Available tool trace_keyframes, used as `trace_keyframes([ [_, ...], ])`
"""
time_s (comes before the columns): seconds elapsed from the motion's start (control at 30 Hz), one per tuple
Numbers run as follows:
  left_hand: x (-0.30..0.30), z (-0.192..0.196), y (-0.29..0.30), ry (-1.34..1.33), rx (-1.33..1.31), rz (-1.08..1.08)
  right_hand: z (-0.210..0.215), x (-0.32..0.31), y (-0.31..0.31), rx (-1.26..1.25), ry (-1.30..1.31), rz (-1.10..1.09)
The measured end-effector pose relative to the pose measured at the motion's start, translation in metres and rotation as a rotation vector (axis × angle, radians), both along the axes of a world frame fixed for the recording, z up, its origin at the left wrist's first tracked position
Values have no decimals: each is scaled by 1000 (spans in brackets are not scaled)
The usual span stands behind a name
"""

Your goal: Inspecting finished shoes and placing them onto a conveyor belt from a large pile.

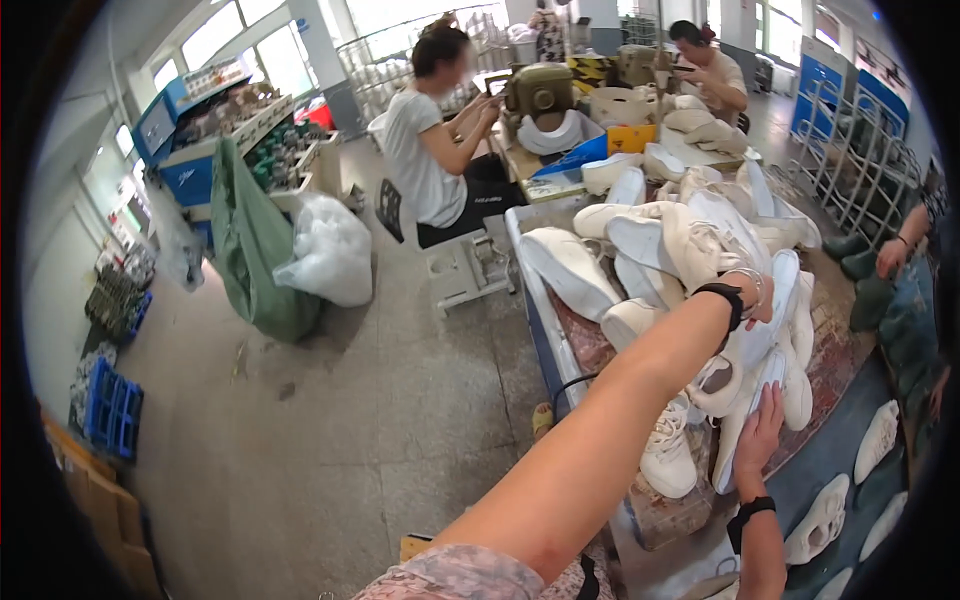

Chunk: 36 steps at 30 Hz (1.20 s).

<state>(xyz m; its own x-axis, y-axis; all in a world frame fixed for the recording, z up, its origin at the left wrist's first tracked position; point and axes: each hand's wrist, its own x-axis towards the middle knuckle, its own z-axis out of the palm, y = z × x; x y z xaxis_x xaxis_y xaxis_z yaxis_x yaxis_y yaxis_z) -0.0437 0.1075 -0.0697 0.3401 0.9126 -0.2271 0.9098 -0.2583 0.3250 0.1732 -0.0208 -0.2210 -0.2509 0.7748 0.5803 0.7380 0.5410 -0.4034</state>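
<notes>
Left hand (752, 292) deep in shoe pile (690, 260) on counter (600, 345), fingers hidden, grip cannot tell. Right hand (760, 432) flat, fingers spread on white shoe (752, 395); its long axis runs away beyond fingertips. Right nearer.

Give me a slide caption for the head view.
Both hands, left and right, reach into heaped white sneakers.

White shoes (690, 250) on worktable (545, 320)

Matt white leather-like sneakers (690, 250) on worn, rough tabletop (590, 345)
</notes>
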Motion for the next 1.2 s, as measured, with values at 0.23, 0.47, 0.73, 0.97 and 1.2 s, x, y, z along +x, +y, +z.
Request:
trace_keyframes([
  [0.23,9,-1,2,31,9,33,17,6,0,2,10,18],
  [0.47,4,10,-8,20,-35,1,8,1,-2,-20,28,-6],
  [0.73,6,18,-15,64,-41,30,12,1,-2,-12,56,0],
  [0.97,15,20,-13,78,-35,28,12,9,2,-8,76,-12],
  [1.2,5,12,-21,70,-2,-34,8,5,-8,6,69,13],
])
